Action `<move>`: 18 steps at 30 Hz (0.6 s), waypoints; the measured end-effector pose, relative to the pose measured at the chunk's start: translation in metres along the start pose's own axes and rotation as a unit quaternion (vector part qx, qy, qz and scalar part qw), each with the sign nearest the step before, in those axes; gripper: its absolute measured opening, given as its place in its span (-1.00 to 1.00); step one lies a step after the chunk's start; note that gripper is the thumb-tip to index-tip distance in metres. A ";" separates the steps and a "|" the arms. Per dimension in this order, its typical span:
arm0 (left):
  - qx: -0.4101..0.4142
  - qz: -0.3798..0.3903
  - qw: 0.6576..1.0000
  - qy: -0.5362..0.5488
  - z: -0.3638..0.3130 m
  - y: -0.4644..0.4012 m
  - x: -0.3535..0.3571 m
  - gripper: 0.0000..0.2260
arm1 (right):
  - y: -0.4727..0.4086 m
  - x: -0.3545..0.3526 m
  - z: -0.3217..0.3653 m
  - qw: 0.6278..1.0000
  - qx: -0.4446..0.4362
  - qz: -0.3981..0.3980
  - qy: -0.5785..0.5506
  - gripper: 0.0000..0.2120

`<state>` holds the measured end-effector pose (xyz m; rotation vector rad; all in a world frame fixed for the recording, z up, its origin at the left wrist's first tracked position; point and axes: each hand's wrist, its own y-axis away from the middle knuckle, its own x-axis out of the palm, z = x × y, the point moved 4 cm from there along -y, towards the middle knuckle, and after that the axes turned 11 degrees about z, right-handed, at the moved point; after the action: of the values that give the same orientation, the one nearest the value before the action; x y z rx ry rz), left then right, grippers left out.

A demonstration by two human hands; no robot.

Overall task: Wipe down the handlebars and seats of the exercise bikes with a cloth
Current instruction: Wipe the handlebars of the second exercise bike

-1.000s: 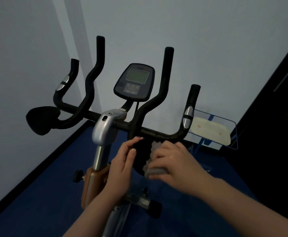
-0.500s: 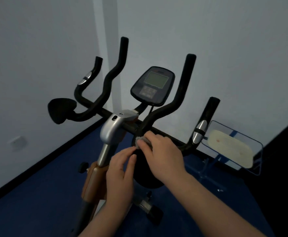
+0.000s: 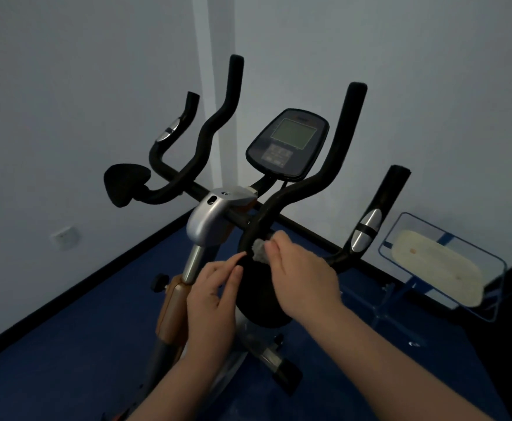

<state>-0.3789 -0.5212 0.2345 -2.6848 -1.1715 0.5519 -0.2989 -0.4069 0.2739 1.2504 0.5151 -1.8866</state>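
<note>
Right hand (image 3: 303,278) clenched a grey cloth (image 3: 259,247) against the black handlebar (image 3: 250,235); left hand (image 3: 210,296) touched the near pad (image 3: 257,287), fingers relaxed

two bare forearms, left hand (image 3: 209,302), right hand (image 3: 303,278), sleeveless
</note>
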 end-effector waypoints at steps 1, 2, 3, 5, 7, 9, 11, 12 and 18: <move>-0.002 0.009 1.000 0.005 0.001 0.000 -0.001 -0.76 | 0.008 0.001 -0.004 1.000 0.012 0.011 -0.014 -0.77; -0.003 0.017 1.000 0.007 0.001 -0.001 -0.002 -0.76 | 0.014 0.002 -0.008 0.999 0.028 0.022 -0.019 -0.77; -0.002 0.026 1.000 0.004 0.002 -0.001 -0.003 -0.76 | 0.018 0.001 -0.010 0.999 0.041 0.031 -0.011 -0.76; 0.009 0.049 0.999 -0.017 0.001 -0.004 -0.005 -0.76 | 0.014 -0.004 -0.008 0.997 0.056 0.042 0.041 -0.72; 0.022 0.083 0.995 -0.045 0.000 -0.009 -0.009 -0.77 | 0.001 -0.006 0.000 0.993 0.053 0.036 0.096 -0.70; 0.042 0.130 0.988 -0.068 -0.001 -0.015 -0.013 -0.77 | -0.007 -0.004 0.008 0.993 0.056 0.007 0.101 -0.70; 0.061 0.186 0.976 -0.097 0.001 -0.023 -0.014 -0.78 | -0.002 0.001 0.011 0.993 0.058 -0.036 0.094 -0.73; 0.073 0.211 0.967 -0.120 0.004 -0.027 -0.012 -0.78 | 0.004 0.005 0.010 0.993 0.064 -0.052 0.080 -0.75; 0.159 0.182 0.935 -0.259 0.013 -0.041 0.004 -0.66 | 0.042 0.017 0.006 0.988 0.136 -0.065 0.036 -0.71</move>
<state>-0.4087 -0.4901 0.2337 -2.5385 -0.5804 1.4389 -0.2724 -0.4431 0.2649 1.4966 0.3934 -2.0800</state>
